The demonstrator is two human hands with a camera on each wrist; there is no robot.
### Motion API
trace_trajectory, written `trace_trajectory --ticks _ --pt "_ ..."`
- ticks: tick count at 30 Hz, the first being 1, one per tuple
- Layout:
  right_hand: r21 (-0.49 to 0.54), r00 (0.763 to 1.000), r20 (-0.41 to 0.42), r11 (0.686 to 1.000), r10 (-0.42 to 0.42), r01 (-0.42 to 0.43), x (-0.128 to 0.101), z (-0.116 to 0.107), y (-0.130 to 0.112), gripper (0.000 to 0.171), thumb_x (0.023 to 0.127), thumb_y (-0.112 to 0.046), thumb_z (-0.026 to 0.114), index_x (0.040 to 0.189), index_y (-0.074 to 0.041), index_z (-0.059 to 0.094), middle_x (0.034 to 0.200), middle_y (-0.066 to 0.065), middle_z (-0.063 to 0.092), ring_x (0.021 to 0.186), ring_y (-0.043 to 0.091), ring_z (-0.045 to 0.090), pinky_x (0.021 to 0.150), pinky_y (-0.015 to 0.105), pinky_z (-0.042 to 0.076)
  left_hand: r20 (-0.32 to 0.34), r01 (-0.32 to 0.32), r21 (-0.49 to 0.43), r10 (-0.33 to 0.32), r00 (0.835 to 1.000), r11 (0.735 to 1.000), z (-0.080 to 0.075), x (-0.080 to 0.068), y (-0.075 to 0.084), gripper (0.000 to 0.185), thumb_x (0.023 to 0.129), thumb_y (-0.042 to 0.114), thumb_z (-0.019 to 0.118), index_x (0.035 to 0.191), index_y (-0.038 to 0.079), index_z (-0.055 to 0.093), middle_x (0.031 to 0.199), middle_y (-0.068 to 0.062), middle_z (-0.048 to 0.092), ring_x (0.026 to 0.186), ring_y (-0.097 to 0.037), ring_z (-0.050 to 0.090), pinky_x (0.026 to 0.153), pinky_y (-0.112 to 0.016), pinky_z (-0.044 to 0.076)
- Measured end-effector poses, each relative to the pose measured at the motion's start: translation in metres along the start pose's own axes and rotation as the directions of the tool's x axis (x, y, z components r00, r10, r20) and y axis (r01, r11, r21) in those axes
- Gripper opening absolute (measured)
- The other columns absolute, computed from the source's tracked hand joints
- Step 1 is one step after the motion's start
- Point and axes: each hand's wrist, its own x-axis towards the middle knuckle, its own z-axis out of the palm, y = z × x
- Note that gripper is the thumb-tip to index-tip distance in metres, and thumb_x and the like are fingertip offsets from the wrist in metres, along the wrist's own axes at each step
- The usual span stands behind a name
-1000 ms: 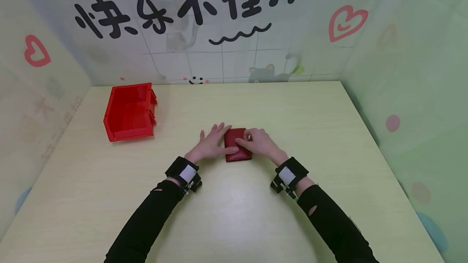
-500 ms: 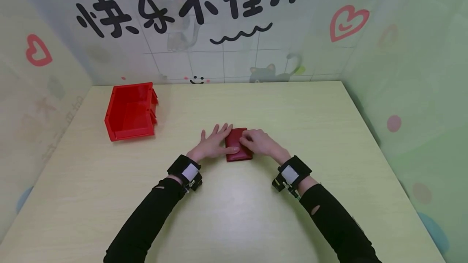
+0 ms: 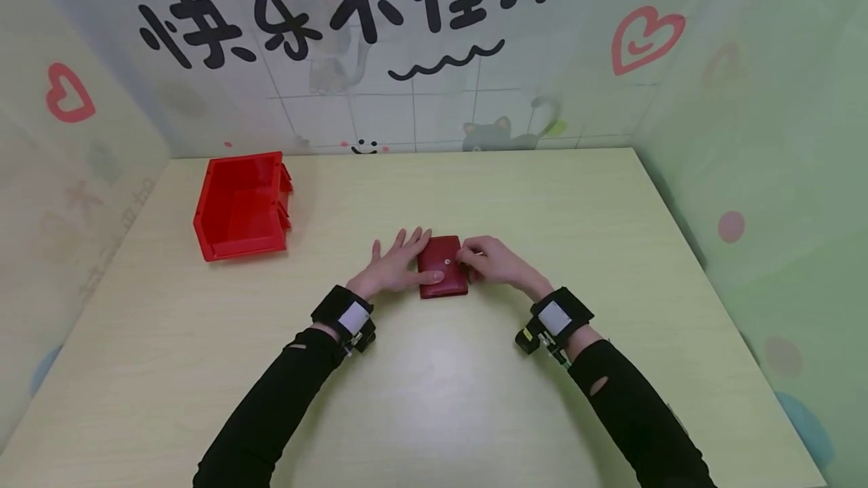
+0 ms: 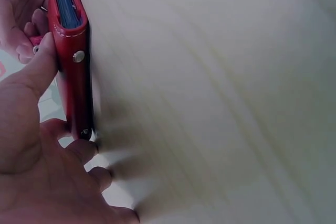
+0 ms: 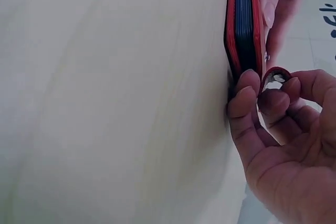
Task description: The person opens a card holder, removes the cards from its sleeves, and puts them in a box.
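Observation:
A red leather card holder (image 3: 439, 250) lies on the table, a small metal snap (image 3: 447, 261) showing on its upper face. My left hand (image 3: 388, 271) spreads its fingers beside the holder's left edge, with the thumb resting on top. At the right edge, my right hand (image 3: 500, 260) pinches the holder's short strap (image 5: 277, 71) between thumb and index finger. The strap curls up, apart from the face snap, and its other fingers touch the holder's side. Dark inner sleeves (image 5: 243, 22) show between the red covers in the right wrist view.
A red plastic bin (image 3: 244, 205) stands at the back left of the pale wooden table (image 3: 434, 398). Printed wall panels (image 3: 542, 59) border the table at the back and both sides.
The right hand has drawn back to the right, lifting the strap off the upper face and baring the snap there. The left hand and card holder stay nearly in place.

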Motion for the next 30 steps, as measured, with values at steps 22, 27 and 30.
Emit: trace_trajectory --ticks 22,27,30 --pt "-0.182 0.982 -0.182 0.98 0.049 -0.083 -0.021 -0.032 0.032 0.018 0.095 -0.015 0.059 0.093 -0.002 0.071 0.087 0.009 0.063 0.077 0.019 0.049 0.07 0.029 0.039 0.013 -0.008 -0.023 0.008 1.0 1.0 -0.001 0.001 -0.001 0.09 0.095 0.054 0.06 0.163 0.021 0.012 0.172 -0.007 0.002 0.158 -0.034 -0.011 0.118 -0.067 -0.015" --pt "-0.187 0.988 -0.112 0.974 0.11 -0.13 -0.02 -0.038 0.03 0.018 0.095 -0.016 0.058 0.097 -0.002 0.069 0.087 0.008 0.062 0.075 0.017 0.049 0.069 0.028 0.039 0.02 -0.004 -0.016 0.004 1.0 1.0 -0.002 0.002 0.0 0.089 0.095 0.054 0.059 0.163 0.021 0.012 0.172 -0.007 0.002 0.158 -0.034 -0.01 0.118 -0.068 -0.014" --pt "-0.188 0.988 -0.101 0.973 0.114 -0.132 -0.019 -0.039 0.03 0.016 0.095 -0.015 0.059 0.097 -0.002 0.068 0.086 0.007 0.061 0.075 0.017 0.049 0.068 0.028 0.039 0.019 -0.007 -0.027 0.007 1.0 1.0 -0.003 0.0 0.001 0.088 0.095 0.052 0.06 0.163 0.02 0.014 0.172 -0.009 0.003 0.158 -0.036 -0.008 0.117 -0.069 -0.014"
